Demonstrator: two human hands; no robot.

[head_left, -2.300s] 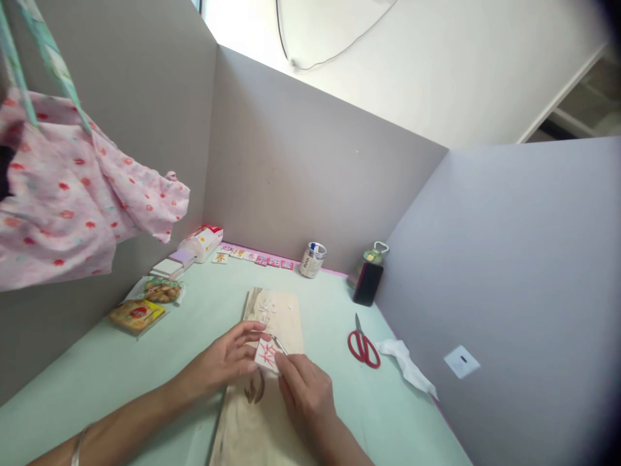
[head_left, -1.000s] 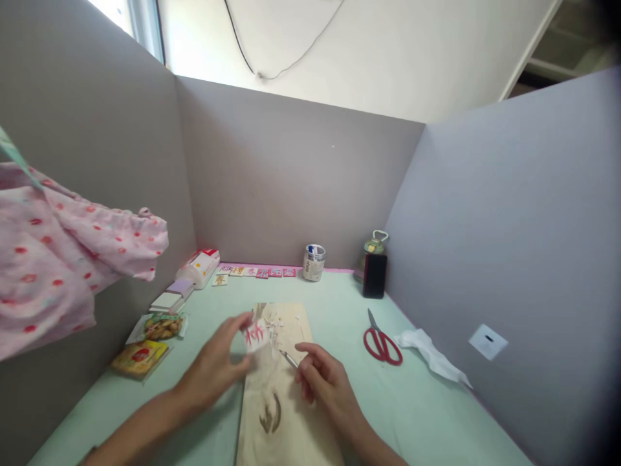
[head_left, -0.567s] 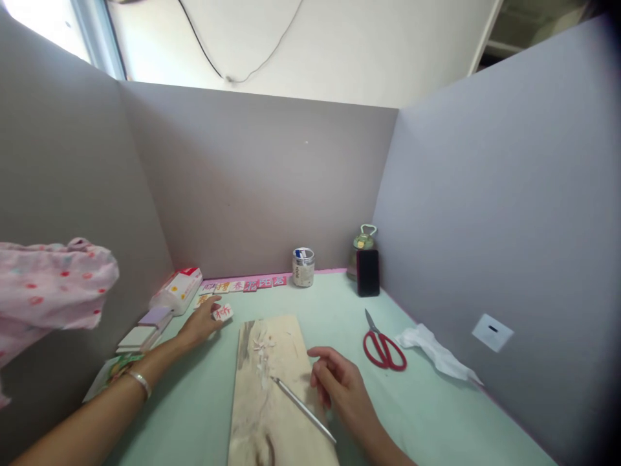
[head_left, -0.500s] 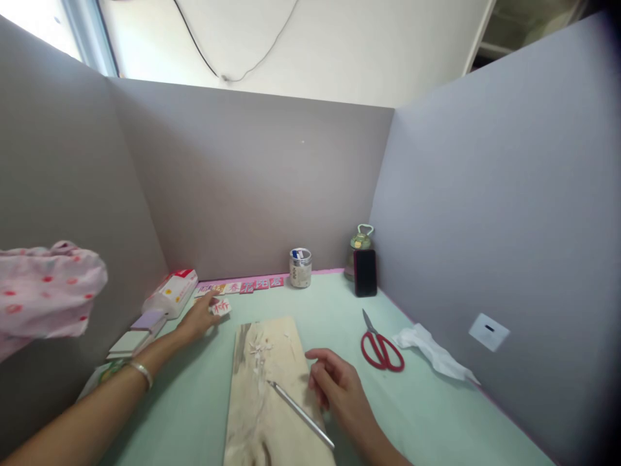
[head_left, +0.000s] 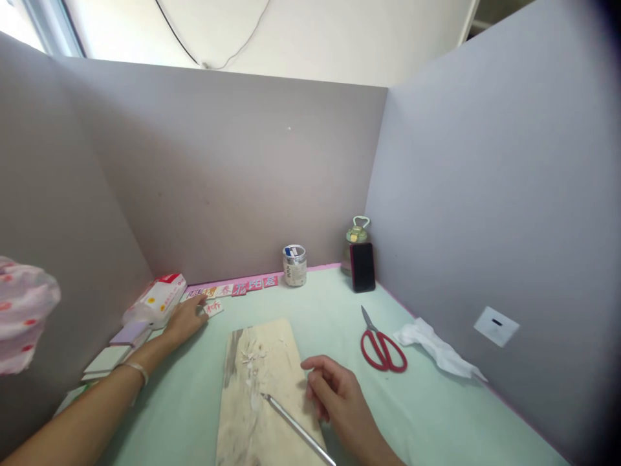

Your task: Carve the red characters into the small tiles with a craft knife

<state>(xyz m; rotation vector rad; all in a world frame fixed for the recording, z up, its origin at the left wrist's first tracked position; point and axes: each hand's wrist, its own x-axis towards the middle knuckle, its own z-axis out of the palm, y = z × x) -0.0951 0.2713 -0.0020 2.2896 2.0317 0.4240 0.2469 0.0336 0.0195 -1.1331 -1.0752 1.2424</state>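
At the back left, my left hand (head_left: 187, 317) has its thumb and fingers at the left edge of a small white block with a red character (head_left: 214, 308). That block is just in front of a row of coloured character blocks (head_left: 239, 289). My right hand (head_left: 339, 395) hangs loosely curled at the right edge of a wooden board (head_left: 276, 362), with nothing in its fingers. On the board lie a silver craft knife (head_left: 295, 427), its tip pointing to the far left, and a scatter of white shavings (head_left: 253, 353).
Red-handled scissors (head_left: 383, 349) lie to the right, beside a crumpled white tissue (head_left: 436, 349). A phone (head_left: 363, 267) leans on a green bottle (head_left: 356, 234). A tin (head_left: 295, 266) stands at the back. Left are a tissue pack (head_left: 158, 301) and small boxes (head_left: 109, 359). Grey partitions surround the table.
The view has turned slightly, shifting most things left. My left hand, with the white block, is close to the row of blocks. My right hand keeps its loose curl beside the board.
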